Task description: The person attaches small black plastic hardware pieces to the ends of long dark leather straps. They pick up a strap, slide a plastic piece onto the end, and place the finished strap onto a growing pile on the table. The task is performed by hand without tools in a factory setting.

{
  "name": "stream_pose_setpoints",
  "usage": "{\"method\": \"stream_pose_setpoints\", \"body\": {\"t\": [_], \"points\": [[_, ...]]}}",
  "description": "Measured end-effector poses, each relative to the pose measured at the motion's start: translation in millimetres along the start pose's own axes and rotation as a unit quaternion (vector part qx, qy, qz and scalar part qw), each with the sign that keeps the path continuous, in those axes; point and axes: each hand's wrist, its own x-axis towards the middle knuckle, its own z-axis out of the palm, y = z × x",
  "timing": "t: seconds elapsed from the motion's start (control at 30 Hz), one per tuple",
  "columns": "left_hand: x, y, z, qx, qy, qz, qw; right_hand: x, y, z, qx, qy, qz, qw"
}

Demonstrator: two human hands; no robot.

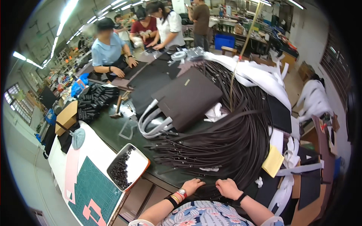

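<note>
At the near edge of the table, my left hand (193, 186) is closed, its fingertips pinching a dark strap. My right hand (228, 188) is closed a short way to the right, also on a dark strap; the fingers hide most of the grip, and I cannot tell if both hold the same one. Just beyond my hands lies a large curved bundle of long dark brown straps (230, 145), with small shiny bits at their left ends. A dark brown bag (192, 98) with pale wrapped handles (152, 122) lies beyond the bundle.
A white tray of small black rings (131, 167) stands to the left, by a green cutting mat (92, 188). Farther off are a hammer (118, 105) and a pile of black rolls (96, 100). A yellow cloth (273, 161) lies right. Several people work beyond the table.
</note>
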Motion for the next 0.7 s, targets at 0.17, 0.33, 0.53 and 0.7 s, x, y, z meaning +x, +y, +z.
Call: {"method": "stream_pose_setpoints", "body": {"t": [0.17,0.33,0.53,0.7], "points": [[12.6,-17.6,-19.3,0.135,0.063,0.037,0.988,-8.8,-7.6,-16.8,0.021,0.002,0.029,0.999],[-13.1,-21.3,-20.1,0.014,0.010,-0.045,0.999,6.3,11.2,14.6,-0.067,-0.043,-0.018,0.997],[-59.0,-50.6,-80.9,0.006,0.199,-0.150,0.968,10.6,-6.1,-4.2,0.012,0.008,0.037,0.999],[-132.2,-161.8,-133.5,0.093,0.366,-0.409,0.831,8.3,-10.4,-6.4,0.010,0.006,0.028,1.000]]}}
